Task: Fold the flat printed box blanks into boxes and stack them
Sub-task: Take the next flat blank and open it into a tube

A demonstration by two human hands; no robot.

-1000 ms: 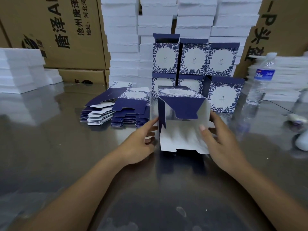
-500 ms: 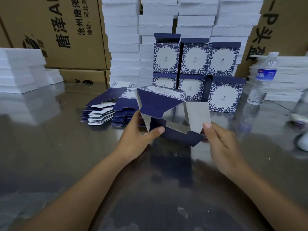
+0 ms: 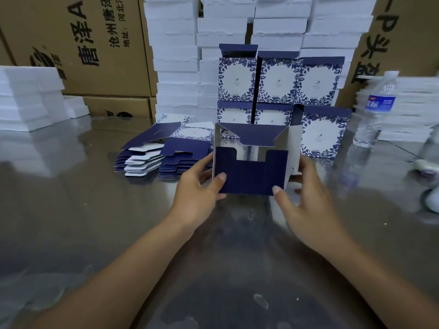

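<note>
Half-folded box (image 3: 251,176), over the bench's (image 3: 71,210) middle, appears light, easily creased card; left grip (image 3: 197,193) and right grip (image 3: 306,210) each pinch a side wall, thumbs in front.

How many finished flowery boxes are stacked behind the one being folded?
6: top-left box, top-middle box, top-right box, bottom-left box, bottom-middle box, bottom-right box. Others may be hidden behind the half-folded box.

The half-folded box (image 3: 251,172) hides the fingertips of the left hand (image 3: 197,188) and the bottoms of the lower finished boxes (image 3: 273,117); the water bottle (image 3: 377,105) is blurred.
</note>
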